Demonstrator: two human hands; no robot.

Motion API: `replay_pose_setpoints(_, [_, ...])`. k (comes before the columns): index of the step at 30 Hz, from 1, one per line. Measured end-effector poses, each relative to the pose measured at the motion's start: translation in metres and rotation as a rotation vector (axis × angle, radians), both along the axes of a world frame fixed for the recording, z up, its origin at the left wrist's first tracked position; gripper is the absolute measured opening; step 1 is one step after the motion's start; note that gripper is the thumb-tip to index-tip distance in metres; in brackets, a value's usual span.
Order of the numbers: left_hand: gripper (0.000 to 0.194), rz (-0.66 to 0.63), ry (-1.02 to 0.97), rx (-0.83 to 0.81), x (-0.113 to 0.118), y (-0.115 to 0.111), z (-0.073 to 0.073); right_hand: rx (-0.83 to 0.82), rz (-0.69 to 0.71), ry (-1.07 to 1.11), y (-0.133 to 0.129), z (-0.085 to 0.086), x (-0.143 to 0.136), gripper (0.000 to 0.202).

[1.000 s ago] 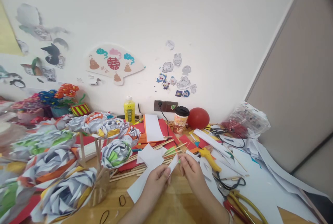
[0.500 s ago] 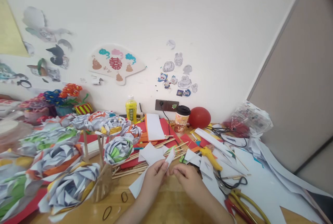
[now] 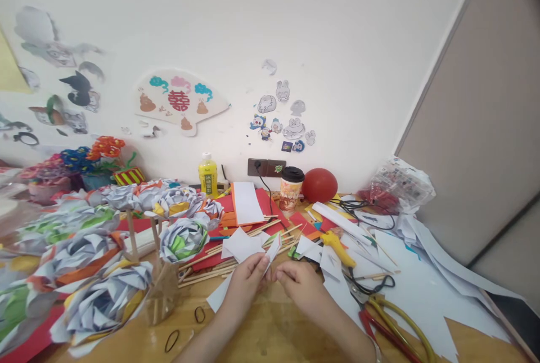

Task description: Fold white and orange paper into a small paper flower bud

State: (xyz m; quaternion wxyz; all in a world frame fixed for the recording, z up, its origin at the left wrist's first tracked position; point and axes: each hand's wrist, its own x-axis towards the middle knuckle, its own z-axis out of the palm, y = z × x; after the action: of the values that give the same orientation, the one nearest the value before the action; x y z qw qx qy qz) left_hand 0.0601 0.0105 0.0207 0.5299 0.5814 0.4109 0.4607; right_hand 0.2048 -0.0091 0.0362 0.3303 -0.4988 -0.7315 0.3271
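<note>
My left hand (image 3: 250, 278) is closed on a small folded white paper (image 3: 273, 249) with a coloured edge, pinched between thumb and fingers. Just to its right, my right hand (image 3: 298, 281) has its fingers pressed together close to the paper's lower end; what they hold, if anything, is too small to make out. Behind the hands, a white paper sheet (image 3: 243, 246) lies beside thin wooden sticks (image 3: 206, 277). The yellow glue gun (image 3: 338, 248) rests to the right of my right hand.
Folded paper flowers (image 3: 105, 301) crowd the left side. Pliers with yellow and red handles (image 3: 400, 321) lie at the right front, near large white sheets (image 3: 422, 273). Along the back stand a yellow bottle (image 3: 208, 176), a lidded cup (image 3: 291, 189) and a red balloon (image 3: 319, 185).
The view has shifted slightly, so the wall and table items appear further left. Both hands remain close together, with the folded paper still in my left hand.
</note>
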Motion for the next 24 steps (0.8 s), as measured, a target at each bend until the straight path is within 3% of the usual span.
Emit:
replay_pose_setpoints(7, [0.039,-0.009,-0.129,-0.053,-0.001,-0.001,-0.001,-0.075,-0.054,0.192,-0.005,0.004,-0.006,0.017])
replay_pose_setpoints(13, [0.037,-0.083,-0.241,-0.124,-0.004,0.000,-0.001,-0.171,-0.005,0.297,-0.007,0.005,-0.008,0.021])
replay_pose_setpoints(19, [0.033,-0.152,-0.339,-0.163,-0.011,0.001,0.010,-0.375,0.168,0.369,-0.006,0.019,0.010,0.033])
replay_pose_setpoints(24, [0.038,-0.202,-0.178,-0.086,-0.018,-0.006,0.027,-0.511,0.323,0.354,0.002,0.027,0.037,0.034])
